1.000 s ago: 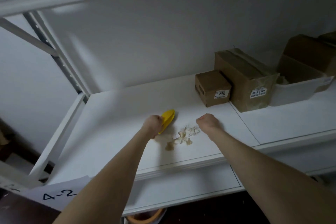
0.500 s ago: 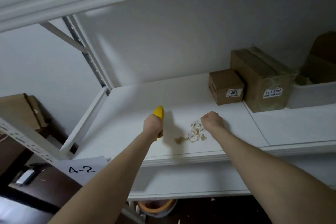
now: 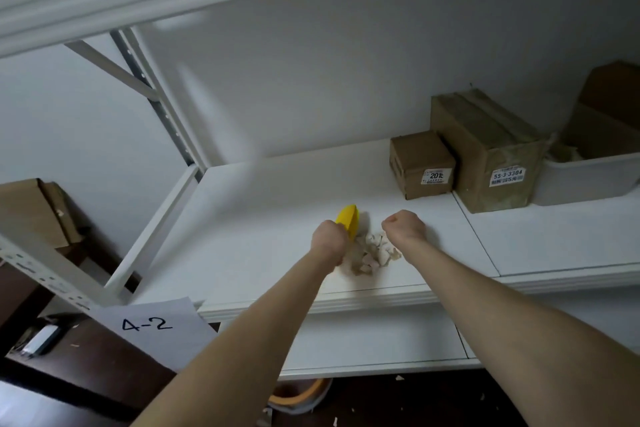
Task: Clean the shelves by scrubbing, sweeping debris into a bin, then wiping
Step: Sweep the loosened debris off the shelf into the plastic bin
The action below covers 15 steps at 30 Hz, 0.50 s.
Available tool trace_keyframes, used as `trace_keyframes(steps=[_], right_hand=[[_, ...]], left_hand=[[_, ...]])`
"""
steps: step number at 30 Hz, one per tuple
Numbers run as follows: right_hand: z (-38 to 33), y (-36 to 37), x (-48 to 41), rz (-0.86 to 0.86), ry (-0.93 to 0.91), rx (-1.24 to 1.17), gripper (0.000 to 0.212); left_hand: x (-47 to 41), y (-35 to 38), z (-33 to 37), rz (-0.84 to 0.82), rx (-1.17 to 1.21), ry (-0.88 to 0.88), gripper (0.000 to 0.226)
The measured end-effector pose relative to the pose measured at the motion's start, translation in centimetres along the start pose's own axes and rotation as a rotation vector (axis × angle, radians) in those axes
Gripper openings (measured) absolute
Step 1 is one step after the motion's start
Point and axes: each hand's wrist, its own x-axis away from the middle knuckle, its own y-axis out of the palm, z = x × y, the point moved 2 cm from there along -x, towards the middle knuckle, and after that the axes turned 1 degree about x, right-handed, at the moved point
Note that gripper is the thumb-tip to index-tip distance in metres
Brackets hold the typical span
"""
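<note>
Further right now than half a second ago: left hand [image 3: 329, 243], just beside the pile of pale crumbly debris [image 3: 372, 255] instead of apart from it. Grips the handle of a yellow pointed plastic scrubbing tool [image 3: 349, 221], fingers curled tight round it. Tip up and away from the person, leaning toward the pile rather than upright as before. Lower end hidden behind the hand, so contact with the debris cannot be told.

Right hand [image 3: 403, 227] in much the same place as earlier, at the far right side of the pile, fingers curled into a fist, nothing showing in it.

Pile between the two hands, on the white board shelf [image 3: 263, 239], near its front edge.

Further back to the right, a small brown cardboard box [image 3: 420, 163] with a white label, touching a taller brown cardboard box [image 3: 488, 149]. Just beside that, a grey plastic tub [image 3: 588, 180].

At lower left, a white paper sheet marked 4-2 [image 3: 149, 326]. Below the lower shelf, partly hidden, a round orange-rimmed bin [image 3: 298, 395].
</note>
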Motion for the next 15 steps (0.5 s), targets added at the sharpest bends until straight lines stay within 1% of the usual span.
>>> trace_keyframes(steps=[3,6,8,12,15], right_hand=[[0.0,-0.5,-0.1,0.025,0.030,-0.003,0.038],[0.2,-0.5,0.0,0.050,0.061,-0.002,0.041],[0.3,-0.5,-0.2,0.059,0.085,-0.023,0.037],[0.6,-0.7,-0.3,0.094,0.122,-0.067,0.013],[0.6,-0.8,0.0,0.128,0.142,-0.078,0.021]], left_hand=[[-2.7,-1.5,0.9,0.039,-0.090,0.120,0.035],[-4.7,-2.1,1.0,0.021,-0.235,0.161,0.035],[-5.4,-1.8,0.9,-0.032,-0.315,0.207,0.036],[-5.7,-0.4,0.3,-0.169,-0.397,0.320,0.036],[-5.5,-0.6,0.2,-0.301,-0.448,0.390,0.039]])
